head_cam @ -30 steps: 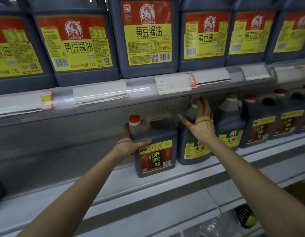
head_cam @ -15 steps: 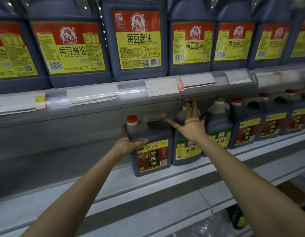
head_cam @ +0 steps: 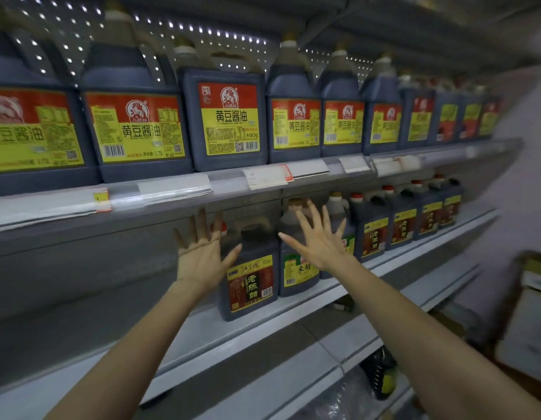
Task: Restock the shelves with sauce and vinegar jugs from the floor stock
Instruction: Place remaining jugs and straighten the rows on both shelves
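Both hands have come off the jugs: left hand (head_cam: 202, 256) and right hand (head_cam: 322, 242) hover, fingers spread, gripping nothing. The vinegar jug (head_cam: 252, 280) stands upright on the lower shelf (head_cam: 278, 319), just beside a green-label jug (head_cam: 298, 269).

Upper shelf (head_cam: 172, 192): soy sauce jugs (head_cam: 230, 119); lower shelf (head_cam: 263, 325): vinegar jugs (head_cam: 251, 283), far ones blurred.

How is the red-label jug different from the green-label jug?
The red-label jug has a dark red and yellow label; the green-label jug has a green and yellow one. The red-label jug stands leftmost in its row; the green-label jug stands second. Both are dark, upright jugs.
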